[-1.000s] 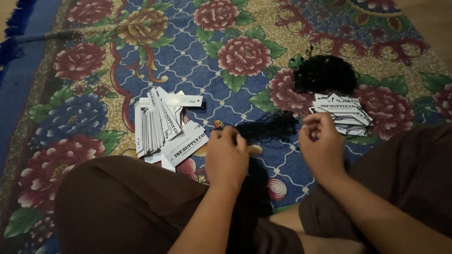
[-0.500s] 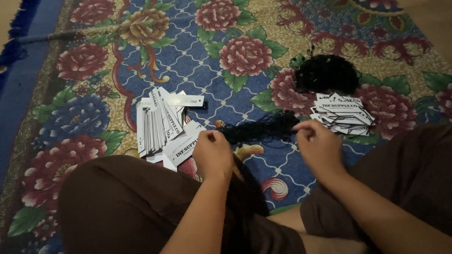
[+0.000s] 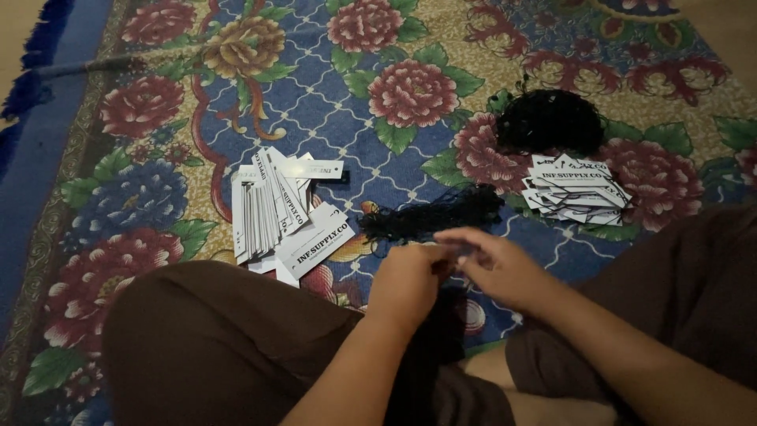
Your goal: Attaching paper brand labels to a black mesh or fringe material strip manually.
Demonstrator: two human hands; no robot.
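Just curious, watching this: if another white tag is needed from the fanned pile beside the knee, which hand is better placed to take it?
Probably the left hand: the fanned tag pile lies on its side, while the right hand would have to cross over.

A big carpet (image 3: 410, 95) with red and blue flowers covers the floor; its dark fringe (image 3: 31, 71) lies at the left, in dim light.

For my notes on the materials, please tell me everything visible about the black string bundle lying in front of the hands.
The black string bundle is a loose, elongated tangle of thin dark cords, lying flat on the floral rug between two piles of white tags. Its near end reaches toward the left hand and right hand; whether they touch it is unclear.
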